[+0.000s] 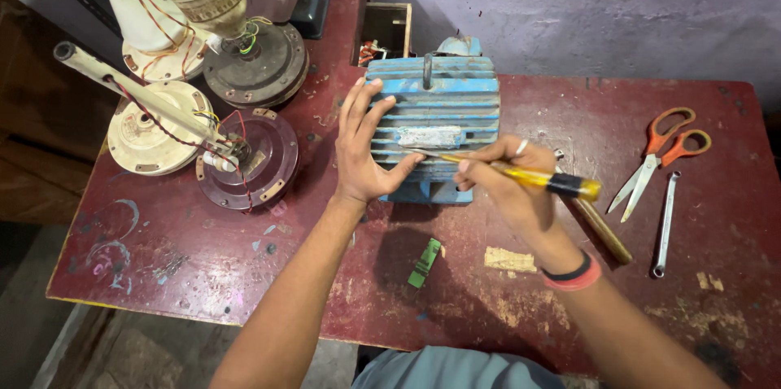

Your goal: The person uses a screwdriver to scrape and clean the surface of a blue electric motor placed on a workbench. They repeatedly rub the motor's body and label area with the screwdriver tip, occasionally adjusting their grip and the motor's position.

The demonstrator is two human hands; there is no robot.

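Two hands are working on the blue finned motor (435, 104), which is sitting mid-table on our dark red table (163, 251). Our left hand (366, 149) is pressing against its ribbed side, fingers spread wide. Our right hand (508, 177) is gripping a yellow-handled screwdriver (529, 178), fingers wrapped around it, its tip touching the housing. Orange scissors (659, 157) and a wrench (665, 222) are lying to the right.

On our red worktop (163, 275) we see orange-handled scissors (661, 153) just beside a spanner (665, 226), a small green piece (425, 262) near the front edge, and several fan motors (254, 63) with loose wires at the left.
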